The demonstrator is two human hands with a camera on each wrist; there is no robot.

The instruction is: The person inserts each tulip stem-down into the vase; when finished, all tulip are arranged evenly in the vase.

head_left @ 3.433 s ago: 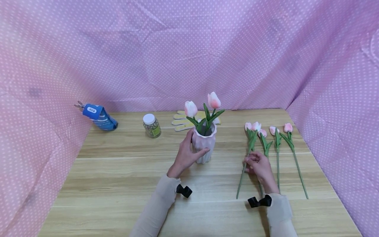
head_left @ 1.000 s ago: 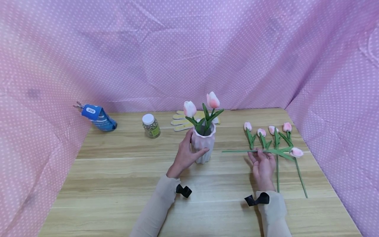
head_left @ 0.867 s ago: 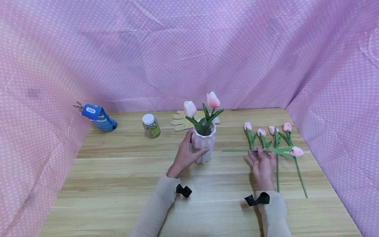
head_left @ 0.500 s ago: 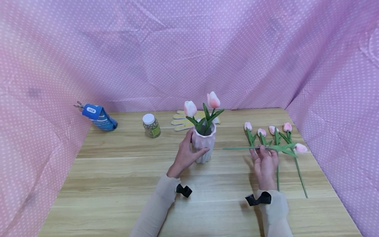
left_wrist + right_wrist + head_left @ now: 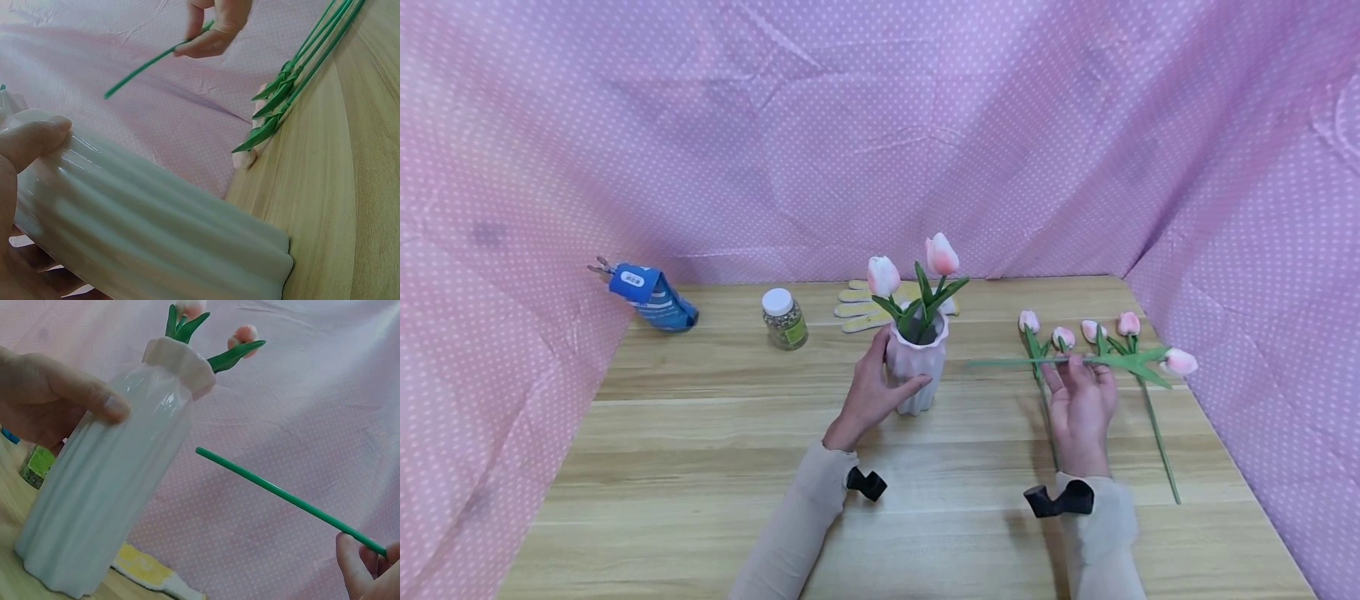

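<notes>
Looking a bit fiddly from here tbh. Holding the pale fluted vase (image 5: pixel 917 371) upright on the surface (image 5: pixel 700 467) with the left hand (image 5: pixel 865 398), curled round its upper part, and pinching one artificial tulip (image 5: pixel 1129 362) by the stem in the right hand (image 5: pixel 1082 408), roughly level over to the right, with bloom pointing away from the vase and bare stem tip towards it, not touching. Could easily snag the loose tulips (image 5: pixel 1028 322) if moved too low, thanks to leaves and stem crossing right over them. Could also twist or droop bloom-first, what with only a fingertip pinch on a skinny stem. Might nudge the vase over if bumped, especially with a slack or slipping left hand on such glossy sides. Counting up: seven tulips total (one pinched, four loose on the surface, two upright tulips (image 5: pixel 883 277) in the vase), one vase, one white-lidded jar (image 5: pixel 785 321), one blue pouch (image 5: pixel 657 297), and at least one white-and-yellow glove (image 5: pixel 859 312) behind the vase, can't tell if a pair.
</notes>
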